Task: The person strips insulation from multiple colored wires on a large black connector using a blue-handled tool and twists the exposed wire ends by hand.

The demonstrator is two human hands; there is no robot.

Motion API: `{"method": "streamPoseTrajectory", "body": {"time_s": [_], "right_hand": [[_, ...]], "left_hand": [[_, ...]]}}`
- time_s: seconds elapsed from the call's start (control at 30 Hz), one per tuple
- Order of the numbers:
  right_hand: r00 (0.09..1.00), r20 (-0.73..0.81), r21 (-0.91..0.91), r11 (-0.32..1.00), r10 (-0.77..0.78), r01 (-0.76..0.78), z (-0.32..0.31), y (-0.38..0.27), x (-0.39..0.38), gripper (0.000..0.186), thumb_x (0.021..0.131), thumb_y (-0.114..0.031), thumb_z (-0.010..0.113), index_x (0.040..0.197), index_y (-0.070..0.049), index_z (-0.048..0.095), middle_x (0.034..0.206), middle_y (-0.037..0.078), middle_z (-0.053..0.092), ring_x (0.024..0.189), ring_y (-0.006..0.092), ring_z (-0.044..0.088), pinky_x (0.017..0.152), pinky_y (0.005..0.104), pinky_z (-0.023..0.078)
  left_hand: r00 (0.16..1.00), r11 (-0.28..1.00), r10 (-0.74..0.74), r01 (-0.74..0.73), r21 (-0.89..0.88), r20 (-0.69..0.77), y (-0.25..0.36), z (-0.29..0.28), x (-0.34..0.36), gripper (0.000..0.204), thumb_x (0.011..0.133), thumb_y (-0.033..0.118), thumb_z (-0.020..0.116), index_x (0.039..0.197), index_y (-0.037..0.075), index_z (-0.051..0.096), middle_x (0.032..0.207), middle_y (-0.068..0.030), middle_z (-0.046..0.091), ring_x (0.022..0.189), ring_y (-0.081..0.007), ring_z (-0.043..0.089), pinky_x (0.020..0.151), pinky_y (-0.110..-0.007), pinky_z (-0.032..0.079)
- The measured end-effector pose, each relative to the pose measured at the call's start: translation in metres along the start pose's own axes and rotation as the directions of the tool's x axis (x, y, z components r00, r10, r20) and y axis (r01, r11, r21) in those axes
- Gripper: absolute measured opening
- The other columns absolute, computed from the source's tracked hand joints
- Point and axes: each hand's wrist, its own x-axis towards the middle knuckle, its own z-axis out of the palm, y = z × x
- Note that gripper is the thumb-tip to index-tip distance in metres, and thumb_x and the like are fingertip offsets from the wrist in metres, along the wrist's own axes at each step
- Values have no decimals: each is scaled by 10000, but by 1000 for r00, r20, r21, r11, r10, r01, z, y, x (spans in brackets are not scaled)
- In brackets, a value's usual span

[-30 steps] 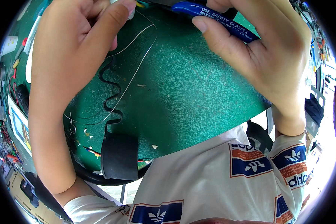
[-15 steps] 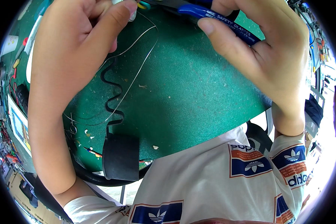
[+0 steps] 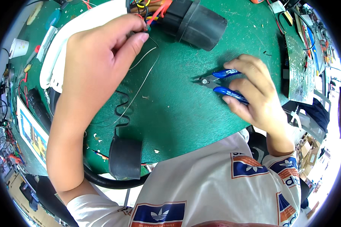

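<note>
So left of the black cylindrical housing [image 3: 196,25], the left hand [image 3: 96,56] is pinching what look like the coloured wires [image 3: 163,8] by its near end. Below the housing are blue-handled cutters [image 3: 205,81], handles spread, held loosely by the right hand [image 3: 259,89], lower right of it. Seems like the wire-holding step; any snip would need the tips brought over.

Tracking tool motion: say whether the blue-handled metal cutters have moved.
Yes, the cutters moved down the view, closer to the green textured tabletop's near edge.
</note>
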Motion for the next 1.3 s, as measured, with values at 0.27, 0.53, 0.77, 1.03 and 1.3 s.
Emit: {"method": "streamPoseTrajectory", "body": {"time_s": [0.27, 0.53, 0.77, 1.03, 1.3], "right_hand": [[969, -195, -146, 981, -154, 126, -24, 1, 32, 344, 756, -235, 831, 994, -30, 692, 1247, 171, 630, 1155, 420, 591, 951, 492, 501], [839, -275, -123, 882, -470, 454, -14, 20, 119, 201, 858, -88, 743, 1029, -6, 676, 1030, 119, 664, 934, 310, 645, 813, 394, 531], [862, -287, -2, 900, -418, 436, -17, 41, 126, 129, 868, -31, 746, 969, -8, 669, 924, 125, 677, 829, 313, 653, 753, 376, 532], [914, -328, 207, 926, -240, 317, -14, 47, 123, 73, 887, -18, 743, 918, 16, 687, 889, 102, 716, 779, 201, 671, 695, 292, 512], [924, -322, 251, 922, -207, 294, -10, 53, 131, 77, 895, -19, 749, 906, 31, 691, 872, 99, 725, 739, 150, 664, 673, 261, 504]], "left_hand": [[975, 959, 195, -167, 229, -108, 4, 5, 1, 154, 819, 46, 799, 956, 32, 729, 945, -83, 676, 831, -248, 656, 697, -346, 495], [879, 848, 414, -279, 451, -235, 26, 10, 35, 170, 795, 70, 798, 946, 56, 721, 1316, -124, 599, 1252, -315, 545, 1003, -426, 429], [911, 913, 327, -236, 333, -250, 26, 25, 28, 192, 796, 110, 794, 961, 64, 707, 1272, -168, 564, 1174, -361, 546, 994, -469, 397], [890, 959, 269, -213, 187, -368, 23, 35, 30, 198, 759, 59, 813, 932, 39, 718, 1280, -179, 572, 1101, -355, 592, 921, -423, 474], [901, 974, 225, -196, 116, -370, 12, 39, 20, 198, 755, 52, 811, 929, 37, 718, 1283, -181, 574, 1104, -356, 595, 923, -421, 478]]}}
